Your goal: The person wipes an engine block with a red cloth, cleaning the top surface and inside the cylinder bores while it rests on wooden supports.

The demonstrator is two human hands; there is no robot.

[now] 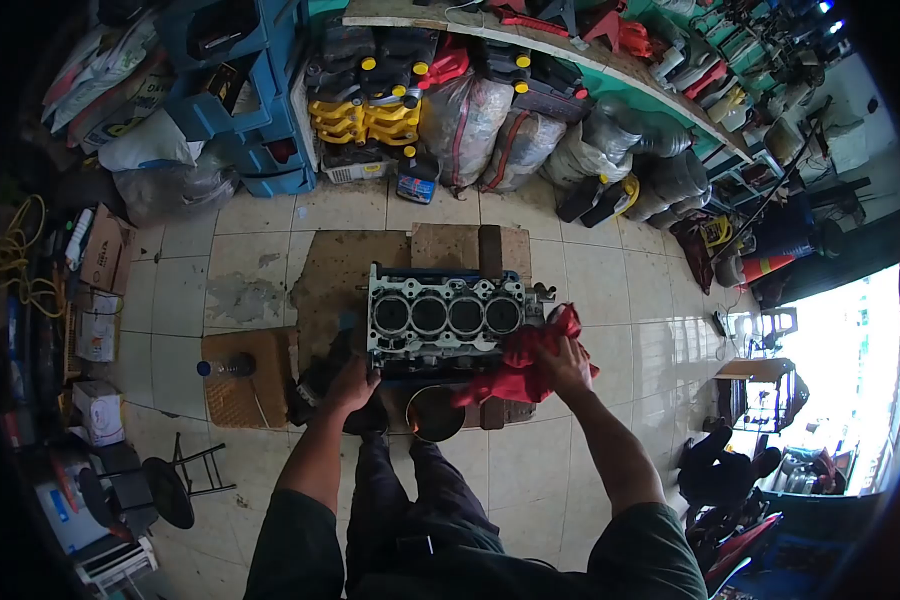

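Note:
An engine block [448,341] with its row of cylinder bores facing up lies on cardboard [345,262] on the tiled floor. At its near left corner is my left hand [353,384], resting against the block's edge; what its fingers hold, if anything, is too dark to tell. My right hand [567,366] presses on a bunched red cloth [530,350] at the block's right end, with the fingers over the cloth. Part of the cloth hangs toward a round pan [437,414] by my feet. The cloth hides the block's near right corner.
Left of the block, a bottle with a blue cap [228,366] lies on a cardboard piece [255,398]. A black oil container [416,180] stands beyond the block. Blue bins [235,100], filled sacks [465,125] and a stool [167,492] are around the floor.

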